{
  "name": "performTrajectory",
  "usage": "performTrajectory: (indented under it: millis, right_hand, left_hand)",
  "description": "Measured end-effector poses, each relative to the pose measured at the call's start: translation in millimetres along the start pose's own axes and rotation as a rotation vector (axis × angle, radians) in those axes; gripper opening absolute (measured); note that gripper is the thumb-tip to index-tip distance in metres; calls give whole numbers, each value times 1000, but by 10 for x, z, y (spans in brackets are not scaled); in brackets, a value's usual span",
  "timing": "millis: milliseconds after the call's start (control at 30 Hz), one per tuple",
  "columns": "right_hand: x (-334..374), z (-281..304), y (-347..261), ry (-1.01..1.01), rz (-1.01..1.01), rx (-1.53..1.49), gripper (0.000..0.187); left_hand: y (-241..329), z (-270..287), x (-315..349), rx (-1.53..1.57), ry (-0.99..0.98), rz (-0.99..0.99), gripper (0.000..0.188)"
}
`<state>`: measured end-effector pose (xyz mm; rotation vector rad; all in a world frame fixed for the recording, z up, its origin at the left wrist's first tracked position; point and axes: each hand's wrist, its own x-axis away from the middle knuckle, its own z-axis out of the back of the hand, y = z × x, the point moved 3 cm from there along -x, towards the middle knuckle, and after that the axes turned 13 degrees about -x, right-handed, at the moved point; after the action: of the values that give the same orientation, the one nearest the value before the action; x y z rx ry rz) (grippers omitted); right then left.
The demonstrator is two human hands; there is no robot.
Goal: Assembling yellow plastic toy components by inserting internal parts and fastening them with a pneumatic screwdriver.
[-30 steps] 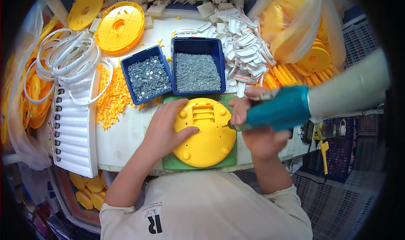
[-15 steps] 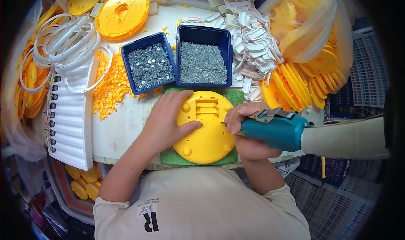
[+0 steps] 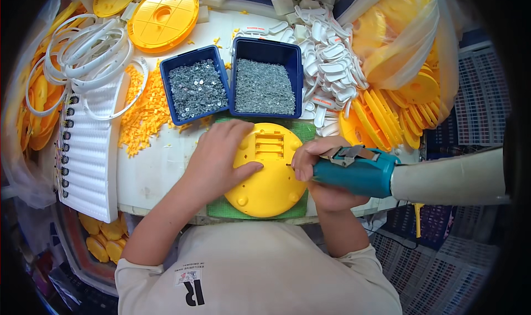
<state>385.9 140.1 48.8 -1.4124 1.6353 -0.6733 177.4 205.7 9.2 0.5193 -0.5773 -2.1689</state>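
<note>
A round yellow plastic housing (image 3: pixel 265 190) lies on a green mat (image 3: pixel 217 207), its open battery compartment on the far side and rounded feet facing up. My left hand (image 3: pixel 221 152) grips its left side, thumb on top and fingers along the far left rim. A teal electric screwdriver (image 3: pixel 354 174) is held nearly level in my right hand (image 3: pixel 318 171). Its tip meets the housing's right side, just below the battery compartment. My right fingers close around its front end, and they partly hide the bit. Whether a screw sits under the tip, I cannot tell.
Beyond the housing stand two blue bins (image 3: pixel 197 85) of small metal parts. White curved pieces (image 3: pixel 332 60) and yellow discs (image 3: pixel 376 118) pile up on the right. On the left are small yellow parts (image 3: pixel 138 124), white rings (image 3: pixel 91 55) and a white foam tray (image 3: pixel 91 154).
The whole view has shifted slightly. Both hands, the housing and the screwdriver keep nearly the same pose relative to each other.
</note>
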Motion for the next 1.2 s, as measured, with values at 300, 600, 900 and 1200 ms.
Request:
performTrajectory:
  millis: [300,600,900,1200]
  right_hand:
    - [12,-134,-113,69,31,-50,88]
    - [22,-89,-177,59,47,-120,86]
    - [56,-31,56,44,-14,-12,84]
    - [-9,-100,-141,19,63,-50,91]
  left_hand:
    - [407,-236,-158,-104,-49,-354,46]
    - [413,-266,-162,-70,-55,-347,43]
    - [405,-241,-169,-31,-38,-325,43]
    - [400,-244,-157,-34,-47,-321,44]
